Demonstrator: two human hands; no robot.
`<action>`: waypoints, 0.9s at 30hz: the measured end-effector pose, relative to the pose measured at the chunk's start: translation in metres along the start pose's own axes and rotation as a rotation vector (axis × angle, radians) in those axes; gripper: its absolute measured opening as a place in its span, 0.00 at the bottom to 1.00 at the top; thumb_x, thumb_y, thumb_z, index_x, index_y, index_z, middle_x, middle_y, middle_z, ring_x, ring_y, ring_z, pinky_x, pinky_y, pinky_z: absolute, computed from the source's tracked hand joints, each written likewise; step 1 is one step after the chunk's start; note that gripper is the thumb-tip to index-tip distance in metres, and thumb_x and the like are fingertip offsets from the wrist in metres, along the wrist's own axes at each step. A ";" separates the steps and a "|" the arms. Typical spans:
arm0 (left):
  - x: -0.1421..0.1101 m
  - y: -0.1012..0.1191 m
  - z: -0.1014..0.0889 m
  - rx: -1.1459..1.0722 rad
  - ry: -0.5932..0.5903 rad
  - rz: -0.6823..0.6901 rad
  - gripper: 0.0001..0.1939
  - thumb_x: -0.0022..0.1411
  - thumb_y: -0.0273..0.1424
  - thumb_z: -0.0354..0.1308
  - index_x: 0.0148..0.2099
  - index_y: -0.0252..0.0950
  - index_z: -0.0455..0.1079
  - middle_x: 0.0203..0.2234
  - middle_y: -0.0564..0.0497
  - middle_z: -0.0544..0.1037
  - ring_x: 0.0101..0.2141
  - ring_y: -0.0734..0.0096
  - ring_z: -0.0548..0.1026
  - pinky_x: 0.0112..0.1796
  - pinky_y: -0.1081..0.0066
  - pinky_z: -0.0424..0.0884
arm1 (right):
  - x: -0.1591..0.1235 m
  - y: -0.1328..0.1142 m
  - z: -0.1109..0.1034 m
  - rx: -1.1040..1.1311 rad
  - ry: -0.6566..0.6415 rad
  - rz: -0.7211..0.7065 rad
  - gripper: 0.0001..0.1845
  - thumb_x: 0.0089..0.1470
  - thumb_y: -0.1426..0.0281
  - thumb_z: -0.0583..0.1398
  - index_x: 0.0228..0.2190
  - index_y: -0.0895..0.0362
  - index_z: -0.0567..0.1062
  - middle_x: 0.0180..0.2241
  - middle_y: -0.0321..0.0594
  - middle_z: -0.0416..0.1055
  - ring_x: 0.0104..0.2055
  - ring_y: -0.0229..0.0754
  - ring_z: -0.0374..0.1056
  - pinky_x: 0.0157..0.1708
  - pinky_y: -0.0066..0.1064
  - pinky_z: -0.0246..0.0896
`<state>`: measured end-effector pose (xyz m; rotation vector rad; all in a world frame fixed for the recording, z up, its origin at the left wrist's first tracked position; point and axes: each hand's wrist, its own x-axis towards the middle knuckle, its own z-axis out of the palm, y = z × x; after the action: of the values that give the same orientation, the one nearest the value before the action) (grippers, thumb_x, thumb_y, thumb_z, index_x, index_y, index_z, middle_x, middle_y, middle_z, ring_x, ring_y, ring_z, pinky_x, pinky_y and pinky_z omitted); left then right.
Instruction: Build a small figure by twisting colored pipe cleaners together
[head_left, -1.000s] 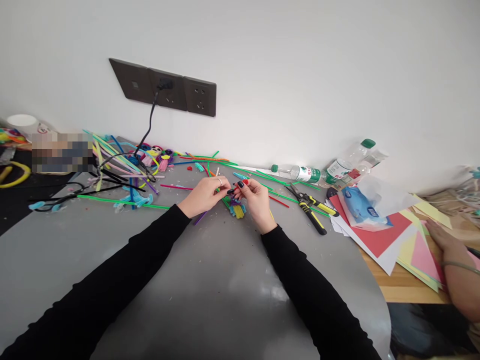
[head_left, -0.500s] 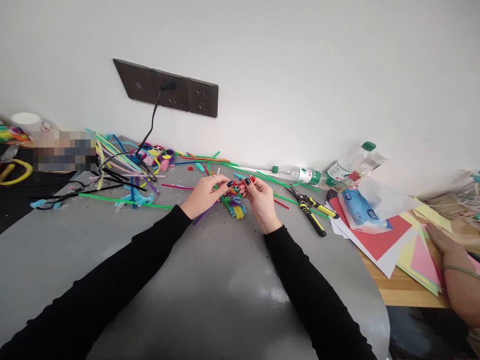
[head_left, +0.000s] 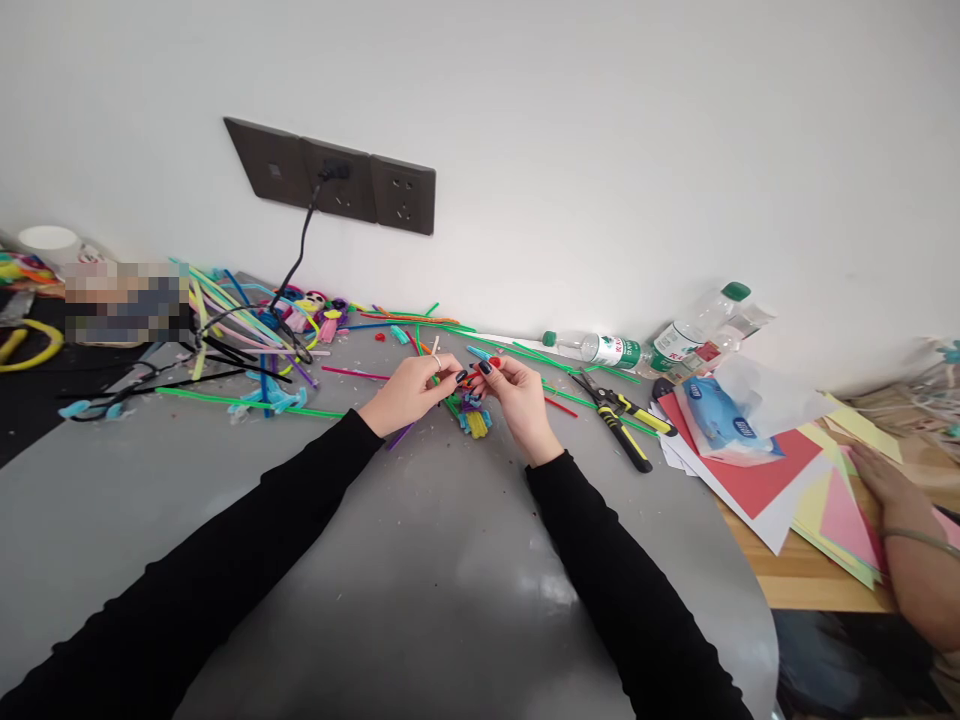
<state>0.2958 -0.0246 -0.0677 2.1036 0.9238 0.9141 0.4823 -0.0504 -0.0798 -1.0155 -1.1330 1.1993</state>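
Over the middle of the grey table point(head_left: 450, 560), my left hand point(head_left: 415, 390) and my right hand point(head_left: 517, 400) pinch a small red pipe cleaner point(head_left: 493, 362) between thumbs and fingertips. Its red loop sits at the right fingertips; the rest is partly hidden by my fingers. Just below my hands lies a small figure of twisted pipe cleaners point(head_left: 474, 418) in purple, blue and yellow. Green and purple stems stick out from under my left hand.
Yellow-black pliers point(head_left: 621, 422) lie right of my hands. Plastic bottles point(head_left: 615, 350) and a blue tissue pack point(head_left: 724, 415) stand near the wall. Loose pipe cleaners point(head_left: 232, 300) spread to the left beside a black cable point(head_left: 304, 245). Another person's hand point(head_left: 885, 480) rests on coloured paper point(head_left: 847, 515).
My right hand has moved slightly left, bringing the fingertips of both hands closer together around the red pipe cleaner. The figure beneath stays in place.
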 end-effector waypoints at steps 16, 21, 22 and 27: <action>-0.001 -0.001 0.006 -0.184 0.079 -0.053 0.20 0.68 0.49 0.54 0.42 0.35 0.71 0.31 0.49 0.77 0.25 0.71 0.72 0.25 0.73 0.71 | 0.001 0.001 0.001 0.146 -0.026 0.010 0.24 0.42 0.48 0.74 0.30 0.54 0.79 0.27 0.37 0.79 0.29 0.39 0.75 0.34 0.32 0.74; -0.002 0.000 0.010 -0.186 0.124 -0.039 0.18 0.68 0.46 0.53 0.40 0.35 0.71 0.28 0.51 0.73 0.24 0.72 0.69 0.23 0.75 0.69 | -0.002 -0.002 0.005 0.089 -0.043 -0.033 0.21 0.46 0.50 0.73 0.28 0.54 0.77 0.26 0.35 0.77 0.28 0.37 0.73 0.33 0.31 0.72; -0.002 0.000 0.009 -0.175 0.119 -0.035 0.18 0.68 0.45 0.52 0.39 0.35 0.71 0.27 0.51 0.73 0.24 0.72 0.69 0.23 0.75 0.68 | -0.002 -0.003 0.005 0.059 -0.042 -0.038 0.21 0.47 0.50 0.72 0.28 0.54 0.77 0.26 0.35 0.77 0.27 0.37 0.72 0.32 0.31 0.71; -0.001 0.000 0.002 -0.037 0.019 0.013 0.16 0.69 0.41 0.51 0.37 0.35 0.72 0.28 0.51 0.75 0.26 0.72 0.68 0.26 0.75 0.64 | 0.000 -0.006 -0.001 -0.059 -0.061 -0.036 0.22 0.48 0.50 0.71 0.26 0.54 0.75 0.23 0.35 0.76 0.24 0.38 0.70 0.28 0.32 0.70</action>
<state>0.2969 -0.0256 -0.0686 2.0752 0.8975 0.9528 0.4847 -0.0510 -0.0736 -1.0045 -1.2359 1.1809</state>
